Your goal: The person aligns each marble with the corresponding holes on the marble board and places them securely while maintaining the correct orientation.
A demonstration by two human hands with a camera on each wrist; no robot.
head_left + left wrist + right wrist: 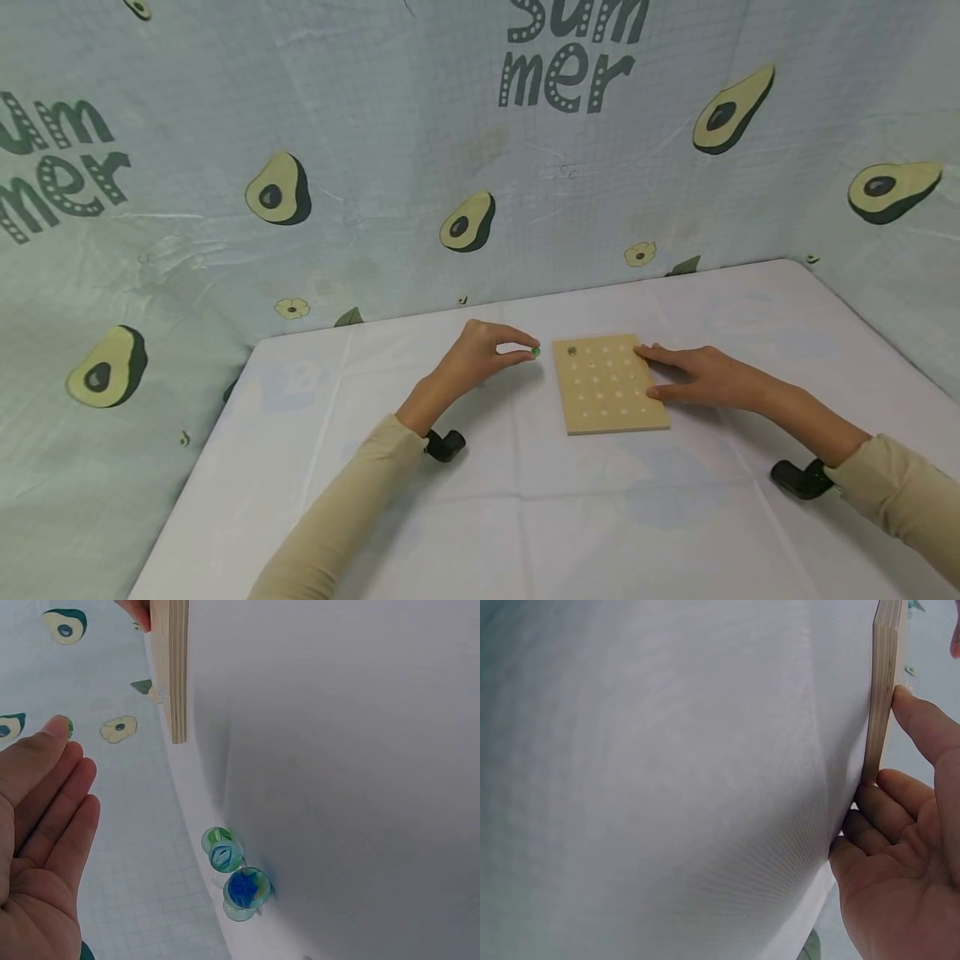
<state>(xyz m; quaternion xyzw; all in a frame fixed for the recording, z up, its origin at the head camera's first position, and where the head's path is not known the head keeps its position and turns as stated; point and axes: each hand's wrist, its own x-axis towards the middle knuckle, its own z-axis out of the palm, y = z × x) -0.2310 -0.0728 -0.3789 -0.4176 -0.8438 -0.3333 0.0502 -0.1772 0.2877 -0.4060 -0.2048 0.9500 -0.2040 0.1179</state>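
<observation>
My left hand (480, 358) pinches a small green glass marble (536, 352) between thumb and index finger. It hovers just left of a square, pale wooden board (611, 408) with rows of small round hollows. One marble (572, 351) sits at the board's far left corner. On the board's right side rests my right hand (705, 379), thumb and fingers spread and touching the edge. In the right wrist view, the thumb (922, 724) lies against the layered board edge (881, 682) and the other fingers are loosely bent beside it.
Several glass marbles, among them a blue one (247, 888) and a green one (217, 838), lie clustered on the white cloth (360, 787) in the left wrist view. My left hand hides them in the head view. A curtain (375, 125) with avocado prints hangs behind the table.
</observation>
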